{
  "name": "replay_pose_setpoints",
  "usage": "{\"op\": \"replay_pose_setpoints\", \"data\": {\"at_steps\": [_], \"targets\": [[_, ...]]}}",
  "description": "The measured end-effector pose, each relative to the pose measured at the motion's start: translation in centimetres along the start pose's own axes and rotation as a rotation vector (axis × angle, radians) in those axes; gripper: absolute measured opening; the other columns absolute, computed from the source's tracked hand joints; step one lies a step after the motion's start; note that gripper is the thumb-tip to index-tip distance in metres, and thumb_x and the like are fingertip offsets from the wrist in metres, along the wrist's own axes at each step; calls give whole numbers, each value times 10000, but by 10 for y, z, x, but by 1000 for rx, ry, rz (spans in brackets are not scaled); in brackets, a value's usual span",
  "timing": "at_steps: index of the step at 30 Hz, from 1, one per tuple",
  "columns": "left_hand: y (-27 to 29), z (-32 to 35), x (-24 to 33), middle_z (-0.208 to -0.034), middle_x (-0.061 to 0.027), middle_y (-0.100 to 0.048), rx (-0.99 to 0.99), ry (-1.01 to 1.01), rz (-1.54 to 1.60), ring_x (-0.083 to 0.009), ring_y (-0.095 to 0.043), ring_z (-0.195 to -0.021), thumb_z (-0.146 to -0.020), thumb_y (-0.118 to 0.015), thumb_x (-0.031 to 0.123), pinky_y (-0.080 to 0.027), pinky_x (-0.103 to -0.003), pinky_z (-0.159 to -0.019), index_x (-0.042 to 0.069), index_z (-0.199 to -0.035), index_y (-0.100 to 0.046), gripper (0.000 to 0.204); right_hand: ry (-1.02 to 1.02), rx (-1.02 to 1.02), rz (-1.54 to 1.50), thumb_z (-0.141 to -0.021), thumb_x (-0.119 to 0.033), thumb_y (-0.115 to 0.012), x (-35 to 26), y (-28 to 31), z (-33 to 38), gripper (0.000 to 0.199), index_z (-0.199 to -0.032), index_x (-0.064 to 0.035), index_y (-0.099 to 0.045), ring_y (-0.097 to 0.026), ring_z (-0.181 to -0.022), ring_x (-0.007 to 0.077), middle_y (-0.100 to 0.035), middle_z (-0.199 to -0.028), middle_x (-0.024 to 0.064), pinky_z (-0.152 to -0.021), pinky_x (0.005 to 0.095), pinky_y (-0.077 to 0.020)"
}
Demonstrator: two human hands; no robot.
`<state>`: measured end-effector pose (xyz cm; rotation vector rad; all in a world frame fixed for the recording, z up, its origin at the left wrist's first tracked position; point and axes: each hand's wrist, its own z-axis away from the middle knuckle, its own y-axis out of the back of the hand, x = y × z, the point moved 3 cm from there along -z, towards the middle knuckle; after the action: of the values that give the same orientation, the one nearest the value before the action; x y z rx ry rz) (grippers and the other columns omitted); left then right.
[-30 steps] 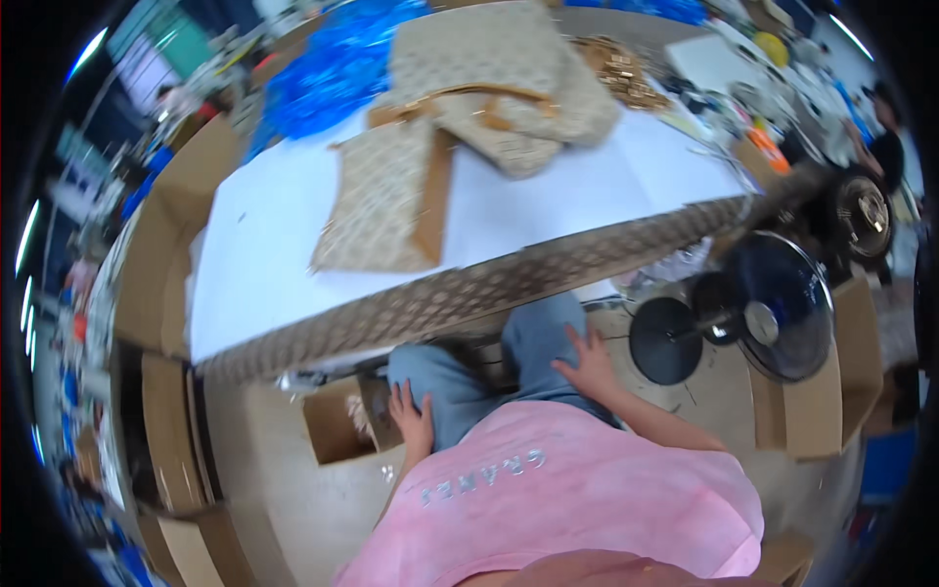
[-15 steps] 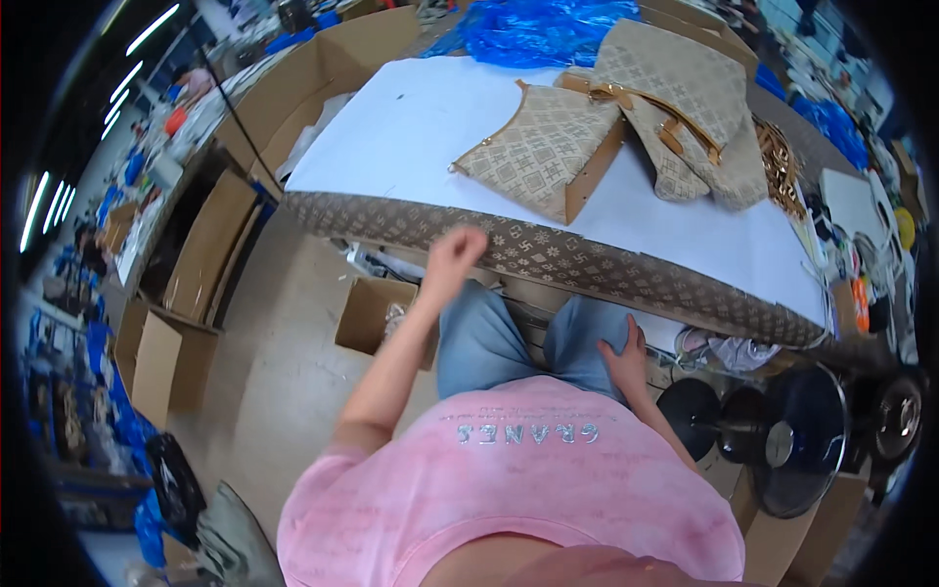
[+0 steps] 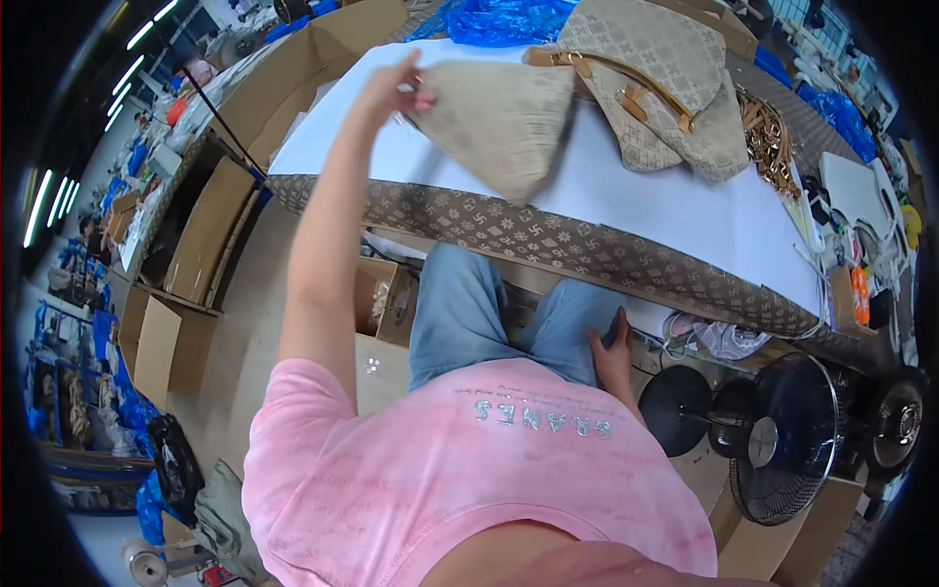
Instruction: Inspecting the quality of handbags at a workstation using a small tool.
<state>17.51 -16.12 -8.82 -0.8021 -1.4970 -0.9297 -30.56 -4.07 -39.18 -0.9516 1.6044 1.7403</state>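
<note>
My left hand (image 3: 399,90) reaches over the white-topped worktable (image 3: 323,147), its fingers closed on the left corner of a beige bag (image 3: 499,122). Motion smears this bag, and its lower point hangs toward the table's near edge. My right hand (image 3: 614,352) lies on my right thigh, fingers apart and nothing held. Just to the right of the gripped bag is a heap of beige patterned bags (image 3: 675,59) with tan straps (image 3: 646,83). Tan straps with metal clips (image 3: 768,147) lie bunched at the heap's right side.
Blue plastic sheeting (image 3: 509,22) covers the table's far side. Brown patterned material (image 3: 548,235) hangs along the near edge. A cardboard box (image 3: 386,303) sits under the table beside my left knee. Black fans (image 3: 782,435) stand at my right. Small tools and bottles crowd the right end.
My left hand has moved up and left from the table's edge and taken hold of the beige bag's corner. The bag has shifted left. My right hand stays on my thigh.
</note>
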Motion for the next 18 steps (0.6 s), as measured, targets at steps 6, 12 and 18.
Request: {"op": "replay_pose_setpoints", "data": {"at_steps": [6, 12, 18], "targets": [[53, 123, 148, -619, -22, -593, 609, -696, -687, -99, -539, -515, -908, -584, 541, -429, -237, -534, 39, -752, -711, 542, 161, -64, 61, -880, -278, -677, -3, 1, -16, 669, -1447, -95, -372, -461, -1275, 378, -433, -1403, 225, -1028, 430, -406], [103, 167, 172, -600, -24, -597, 762, -728, -634, -111, -549, -557, -911, -574, 533, -431, -266, -574, 52, -721, -711, 535, 256, -454, -671, -932, -148, -619, -152, -7, -26, 667, -1500, -91, -273, -412, -1344, 267, -344, -1508, 148, -1062, 391, -370], [149, 64, 96, -796, -71, -625, 476, -180, -152, -158, -564, -696, -880, -586, 597, -451, -309, -613, 41, -948, -702, 572, 257, -797, -1228, -1028, -364, -433, -270, -45, -64, 622, -1530, -96, -183, -506, -1260, 307, -319, -1518, 163, -1043, 449, -416]]}}
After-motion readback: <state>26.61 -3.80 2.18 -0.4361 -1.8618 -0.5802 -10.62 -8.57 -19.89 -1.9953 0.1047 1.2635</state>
